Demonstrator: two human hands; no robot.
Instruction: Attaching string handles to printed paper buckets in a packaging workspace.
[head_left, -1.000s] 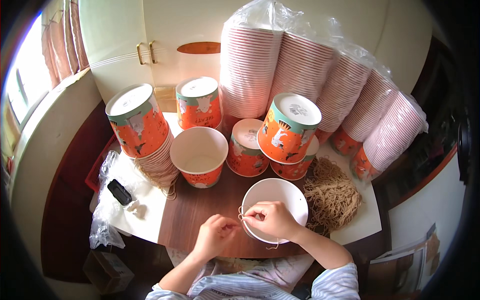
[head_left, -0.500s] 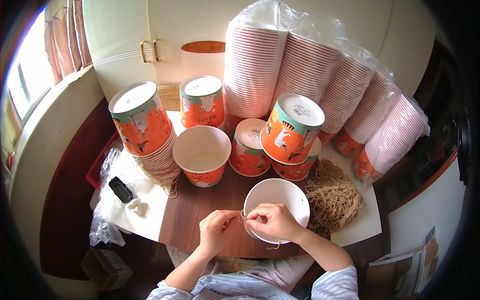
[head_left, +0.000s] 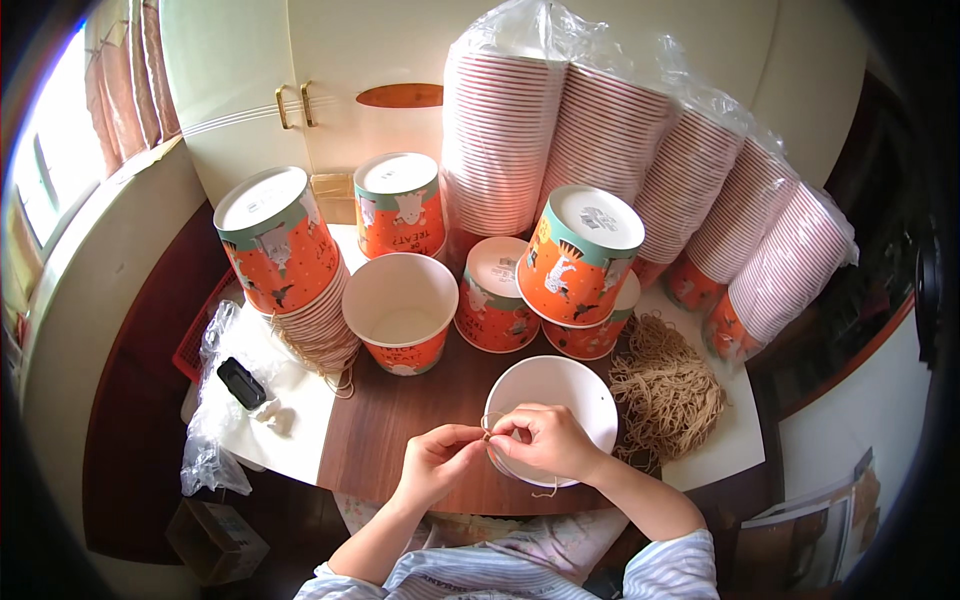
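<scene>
A white paper bucket [head_left: 560,400] stands open side up at the front of the brown table [head_left: 400,440]. My right hand [head_left: 545,440] lies over its near rim, fingers pinched on a thin tan string [head_left: 487,425]. My left hand [head_left: 440,460] meets it from the left, pinching the same string at the bucket's left edge. A loose string end [head_left: 545,492] hangs below the rim. A heap of tan strings [head_left: 665,390] lies just right of the bucket.
An open orange bucket [head_left: 400,310] stands mid-table. Upturned orange buckets [head_left: 580,255] and a nested stack [head_left: 285,250] surround it. Tall plastic-wrapped cup stacks [head_left: 600,140] lean at the back. A small black object [head_left: 241,383] and a plastic bag [head_left: 205,450] lie at left.
Both hands have shifted slightly left along the bucket's rim and drawn closer together on the string. The buckets on the table have not moved.
</scene>
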